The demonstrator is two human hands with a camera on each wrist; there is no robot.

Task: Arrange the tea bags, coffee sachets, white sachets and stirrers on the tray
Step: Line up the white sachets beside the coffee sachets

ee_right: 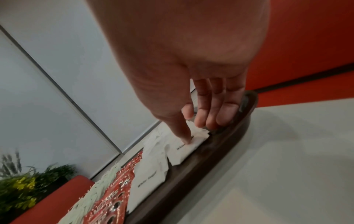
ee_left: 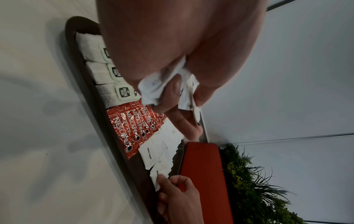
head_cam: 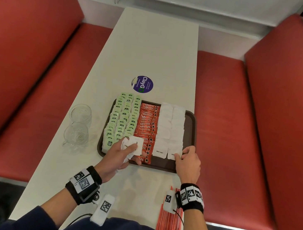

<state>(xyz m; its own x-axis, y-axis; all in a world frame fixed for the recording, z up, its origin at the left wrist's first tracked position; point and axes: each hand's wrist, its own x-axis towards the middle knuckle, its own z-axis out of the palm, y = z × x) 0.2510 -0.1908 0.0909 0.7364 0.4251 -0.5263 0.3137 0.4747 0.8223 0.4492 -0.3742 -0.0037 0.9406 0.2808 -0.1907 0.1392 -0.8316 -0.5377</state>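
Note:
A brown tray point(head_cam: 194, 130) lies on the white table. On it are three columns of green tea bags point(head_cam: 122, 119), a column of red coffee sachets point(head_cam: 147, 122) and two columns of white sachets point(head_cam: 171, 128). My left hand point(head_cam: 124, 149) grips a bundle of white sachets point(ee_left: 153, 86) above the tray's near left part. At the near right corner, my right hand point(head_cam: 182, 153) presses its thumb tip on the nearest white sachet point(ee_right: 184, 150), the other fingers fairly straight beside the rim. Red-striped stirrers point(head_cam: 167, 225) lie on the table under my right wrist.
Two clear glass mugs point(head_cam: 80, 114) stand left of the tray. A round blue sticker point(head_cam: 142, 84) sits on the table beyond the tray. Red benches point(head_cam: 223, 103) flank the table on both sides.

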